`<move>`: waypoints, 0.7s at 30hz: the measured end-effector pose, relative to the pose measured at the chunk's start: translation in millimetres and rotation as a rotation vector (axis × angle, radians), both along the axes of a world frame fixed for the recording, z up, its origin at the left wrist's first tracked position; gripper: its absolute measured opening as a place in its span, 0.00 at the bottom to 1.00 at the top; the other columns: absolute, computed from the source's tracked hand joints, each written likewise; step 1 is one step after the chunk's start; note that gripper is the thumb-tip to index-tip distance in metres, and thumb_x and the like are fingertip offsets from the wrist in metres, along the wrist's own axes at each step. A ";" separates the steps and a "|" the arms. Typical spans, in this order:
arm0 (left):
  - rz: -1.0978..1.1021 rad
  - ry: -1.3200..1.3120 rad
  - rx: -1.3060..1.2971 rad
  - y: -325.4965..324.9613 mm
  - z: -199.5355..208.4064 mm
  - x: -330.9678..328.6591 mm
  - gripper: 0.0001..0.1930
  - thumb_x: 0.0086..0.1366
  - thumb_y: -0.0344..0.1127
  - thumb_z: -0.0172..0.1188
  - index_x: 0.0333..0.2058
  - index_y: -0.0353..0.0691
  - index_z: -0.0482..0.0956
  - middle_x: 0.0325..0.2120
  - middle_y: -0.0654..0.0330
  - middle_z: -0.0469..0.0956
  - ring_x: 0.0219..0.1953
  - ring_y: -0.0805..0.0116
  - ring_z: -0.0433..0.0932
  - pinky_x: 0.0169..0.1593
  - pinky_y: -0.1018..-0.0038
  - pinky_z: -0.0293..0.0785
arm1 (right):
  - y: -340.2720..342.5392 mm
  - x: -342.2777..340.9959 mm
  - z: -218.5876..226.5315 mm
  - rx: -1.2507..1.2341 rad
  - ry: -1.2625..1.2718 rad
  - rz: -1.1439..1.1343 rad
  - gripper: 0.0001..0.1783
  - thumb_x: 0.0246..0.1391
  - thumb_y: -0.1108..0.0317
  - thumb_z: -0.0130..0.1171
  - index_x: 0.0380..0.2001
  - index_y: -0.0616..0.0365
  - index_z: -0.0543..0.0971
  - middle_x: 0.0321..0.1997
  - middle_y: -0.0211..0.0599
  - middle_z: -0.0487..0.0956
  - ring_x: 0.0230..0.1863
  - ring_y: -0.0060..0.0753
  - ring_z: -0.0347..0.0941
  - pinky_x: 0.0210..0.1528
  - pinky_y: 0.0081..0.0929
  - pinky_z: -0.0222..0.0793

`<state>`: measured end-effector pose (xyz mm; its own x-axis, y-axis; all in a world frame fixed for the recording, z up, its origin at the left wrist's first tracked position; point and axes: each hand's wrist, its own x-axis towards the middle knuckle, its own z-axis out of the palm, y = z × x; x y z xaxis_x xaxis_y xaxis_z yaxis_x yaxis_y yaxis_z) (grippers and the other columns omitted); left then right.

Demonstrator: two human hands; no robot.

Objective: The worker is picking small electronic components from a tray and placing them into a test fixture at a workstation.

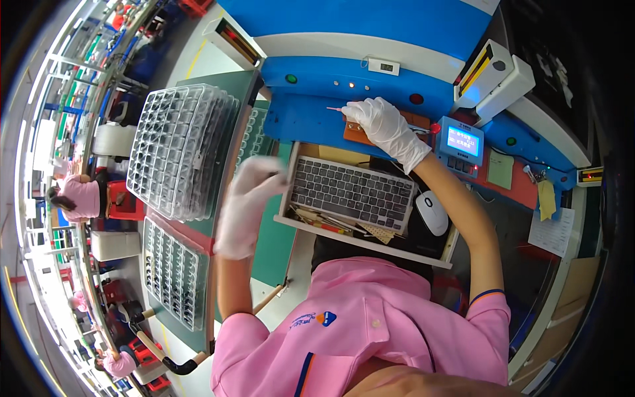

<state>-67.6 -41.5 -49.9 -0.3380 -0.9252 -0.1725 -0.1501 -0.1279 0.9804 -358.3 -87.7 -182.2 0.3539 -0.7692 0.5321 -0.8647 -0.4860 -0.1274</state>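
Note:
My left hand (251,198), in a white glove, is blurred beside the left end of the keyboard (354,192). Its thumb and fingers come together around a small dark spot, too smeared to identify. Over the blue machine's work surface (297,116), my gloved right hand (380,129) is closed on a thin tool with a pink tip (334,108) that points left. Just beneath that hand lies an orange-brown block (355,132), partly covered by the fingers.
An open drawer (364,241) holds the keyboard, a white mouse (431,213) and loose sticks. Stacked clear trays (175,149) stand left; another tray with dark parts (175,274) lies nearer. A lit display box (461,142) sits right. People in pink work far left.

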 end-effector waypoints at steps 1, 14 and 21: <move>-0.065 0.049 0.009 -8.8 -14.9 -19.0 0.06 0.61 0.21 0.57 0.38 0.34 0.76 0.38 0.62 0.74 0.42 0.73 0.74 0.49 0.77 0.71 | 0.6 -0.5 2.7 0.001 0.000 0.002 0.10 0.56 0.70 0.58 0.42 0.55 0.77 0.40 0.34 0.77 0.38 0.33 0.75 0.40 0.30 0.70; 0.148 -0.413 -0.876 -74.1 -145.3 -143.7 0.14 0.62 0.36 0.66 0.46 0.57 0.80 0.40 0.70 0.82 0.64 0.62 0.67 0.67 0.38 0.45 | 131.7 -43.6 54.1 -0.044 -0.467 -0.138 0.16 0.54 0.82 0.61 0.46 0.56 0.81 0.48 0.38 0.82 0.46 0.38 0.78 0.46 0.29 0.74; 0.112 -0.468 -0.903 -75.1 -148.0 -148.5 0.14 0.63 0.38 0.65 0.48 0.61 0.81 0.58 0.59 0.73 0.66 0.66 0.65 0.70 0.39 0.38 | 145.2 -54.7 37.5 0.065 -0.626 -0.257 0.15 0.55 0.84 0.60 0.44 0.57 0.82 0.48 0.36 0.81 0.48 0.35 0.79 0.47 0.27 0.75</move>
